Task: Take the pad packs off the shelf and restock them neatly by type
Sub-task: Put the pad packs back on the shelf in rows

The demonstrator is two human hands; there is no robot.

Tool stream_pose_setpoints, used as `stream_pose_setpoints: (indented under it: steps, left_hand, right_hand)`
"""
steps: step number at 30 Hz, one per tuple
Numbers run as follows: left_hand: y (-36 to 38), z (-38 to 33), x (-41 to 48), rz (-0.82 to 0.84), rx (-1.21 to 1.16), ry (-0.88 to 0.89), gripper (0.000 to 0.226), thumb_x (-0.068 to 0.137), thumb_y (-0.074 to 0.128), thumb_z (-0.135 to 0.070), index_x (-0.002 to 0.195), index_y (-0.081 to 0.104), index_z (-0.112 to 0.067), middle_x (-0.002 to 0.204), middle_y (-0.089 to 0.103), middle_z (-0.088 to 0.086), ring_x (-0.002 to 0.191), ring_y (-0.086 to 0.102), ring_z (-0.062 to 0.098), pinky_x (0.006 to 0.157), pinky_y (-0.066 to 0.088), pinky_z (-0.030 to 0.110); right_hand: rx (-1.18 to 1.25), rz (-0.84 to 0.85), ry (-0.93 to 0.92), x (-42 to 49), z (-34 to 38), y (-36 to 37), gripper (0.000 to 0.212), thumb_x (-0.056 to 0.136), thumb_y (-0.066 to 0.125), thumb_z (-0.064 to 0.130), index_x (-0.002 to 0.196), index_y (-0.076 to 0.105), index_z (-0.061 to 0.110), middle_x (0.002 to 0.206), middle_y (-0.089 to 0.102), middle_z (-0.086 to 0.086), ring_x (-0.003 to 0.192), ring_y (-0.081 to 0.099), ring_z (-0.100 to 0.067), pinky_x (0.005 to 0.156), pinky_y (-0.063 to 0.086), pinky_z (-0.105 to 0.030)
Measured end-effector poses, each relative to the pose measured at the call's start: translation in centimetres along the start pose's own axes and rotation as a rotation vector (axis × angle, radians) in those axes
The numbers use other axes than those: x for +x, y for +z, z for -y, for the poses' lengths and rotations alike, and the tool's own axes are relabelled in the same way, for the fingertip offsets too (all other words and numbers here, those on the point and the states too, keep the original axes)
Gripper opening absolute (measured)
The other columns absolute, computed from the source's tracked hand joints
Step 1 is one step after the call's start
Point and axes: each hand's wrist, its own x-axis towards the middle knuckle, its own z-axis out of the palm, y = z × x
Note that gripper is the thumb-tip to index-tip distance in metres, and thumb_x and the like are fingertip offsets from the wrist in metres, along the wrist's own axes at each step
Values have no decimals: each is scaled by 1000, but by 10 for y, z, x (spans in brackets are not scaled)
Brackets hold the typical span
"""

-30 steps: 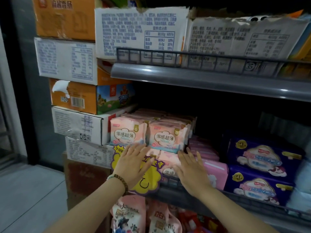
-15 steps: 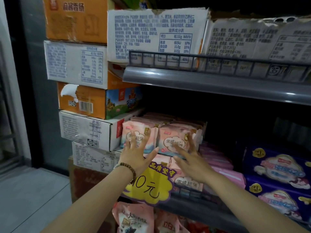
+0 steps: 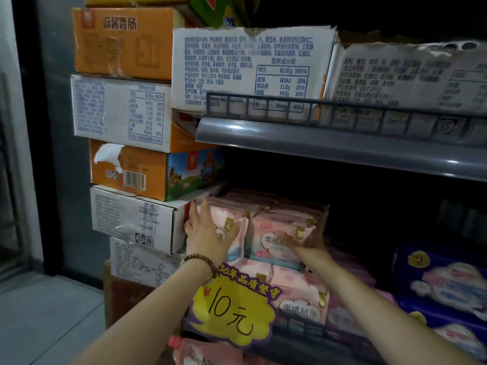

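**A:** How do the fingers lie?
**B:** The left hand (image 3: 208,233) presses straight fingers on the left pink pack (image 3: 233,225). The right hand (image 3: 309,246), blurred, seems flat on the neighbouring pack (image 3: 276,241). Neither grips.
**A:** Progress?
**B:** Barely begun, I'd judge: every pack sits on the shelf (image 3: 303,338), with purple packs (image 3: 442,283) at three o'clock.
**A:** Writing?
**B:** The yellow tag (image 3: 232,309) at six o'clock reads "10元".

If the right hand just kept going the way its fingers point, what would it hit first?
The upper right pink pad pack: the right hand is at its front, though blur hides whether they touch.
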Motion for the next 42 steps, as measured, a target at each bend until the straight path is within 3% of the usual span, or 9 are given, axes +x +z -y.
stream_pose_setpoints:
  steps: [3, 6, 13, 18, 23, 28, 32, 36, 42]
  left_hand:
    - [-1, -3, 5, 40, 136, 39, 100, 81, 55, -65, 152, 3, -16, 154, 9, 9, 136, 26, 33, 105, 34, 41]
    - [-1, 1, 10, 53, 129, 57, 109, 72, 56, -73, 151, 7, -15, 153, 10, 6, 137, 25, 29, 108, 34, 40]
    - [-2, 17, 17, 166, -352, -44, 122, 68, 78, -50, 150, -9, -23, 157, 13, 11, 141, 27, 26, 109, 30, 34]
    - [-5, 21, 24, 296, -332, -109, 131, 58, 81, -53, 150, -2, -11, 153, 27, 7, 138, 30, 24, 114, 28, 36]
    - [-1, 22, 32, 355, -282, -118, 150, 26, 74, -84, 147, 20, -15, 147, 38, 1, 134, 38, 18, 113, 33, 40]
    - [4, 17, 30, 392, -309, -88, 145, 38, 80, -74, 150, 10, -13, 153, 25, 0, 140, 27, 18, 117, 24, 37]
    - [11, 21, 33, 360, -361, -91, 125, 59, 82, -51, 151, 4, -15, 153, 25, 0, 141, 25, 18, 113, 24, 32]
    - [9, 22, 36, 345, -367, -84, 139, 38, 80, -69, 148, 14, -16, 148, 36, -1, 134, 36, 17, 113, 30, 35]
    - [-7, 9, 9, 17, -266, 98, 121, 61, 83, -48, 151, 6, -23, 155, 25, 4, 141, 26, 21, 113, 26, 35]
  right_hand:
    - [34, 1, -30, 7, -3, 3, 112, 76, 77, 30, 152, -5, 20, 156, 22, -2, 142, 29, -21, 108, 32, -22]
    - [39, 0, -28, 9, -7, 0, 114, 71, 75, 42, 151, -5, 24, 157, 22, 1, 142, 30, -22, 116, 29, -38]
    - [156, -30, -113, 12, -22, -10, 110, 76, 76, 28, 152, -3, 29, 157, 21, 2, 143, 27, -20, 104, 32, -29]
    - [114, -18, -61, 15, -25, -19, 123, 45, 84, 65, 146, 24, 29, 143, 48, 2, 124, 53, -22, 100, 48, -42]
    - [42, 15, -31, 18, -22, -23, 70, 59, 77, 51, 119, 55, 22, 108, 68, 3, 95, 66, -11, 79, 55, -26]
    - [-4, -9, -37, 18, -18, -26, 47, 72, 76, 43, 105, 48, 24, 100, 63, 9, 91, 60, -10, 89, 45, -27]
    - [-19, 106, -30, 21, -23, -22, 75, 56, 79, 67, 113, 62, 21, 108, 71, 7, 101, 66, -10, 100, 47, -32]
    - [-38, 149, -11, 19, -21, -21, 47, 71, 75, 52, 106, 62, 24, 101, 73, 4, 86, 69, 0, 83, 52, -16]
    - [-61, -89, -83, -17, -14, -42, 66, 84, 69, 38, 137, 33, 30, 133, 46, 12, 122, 45, -8, 97, 34, -18]
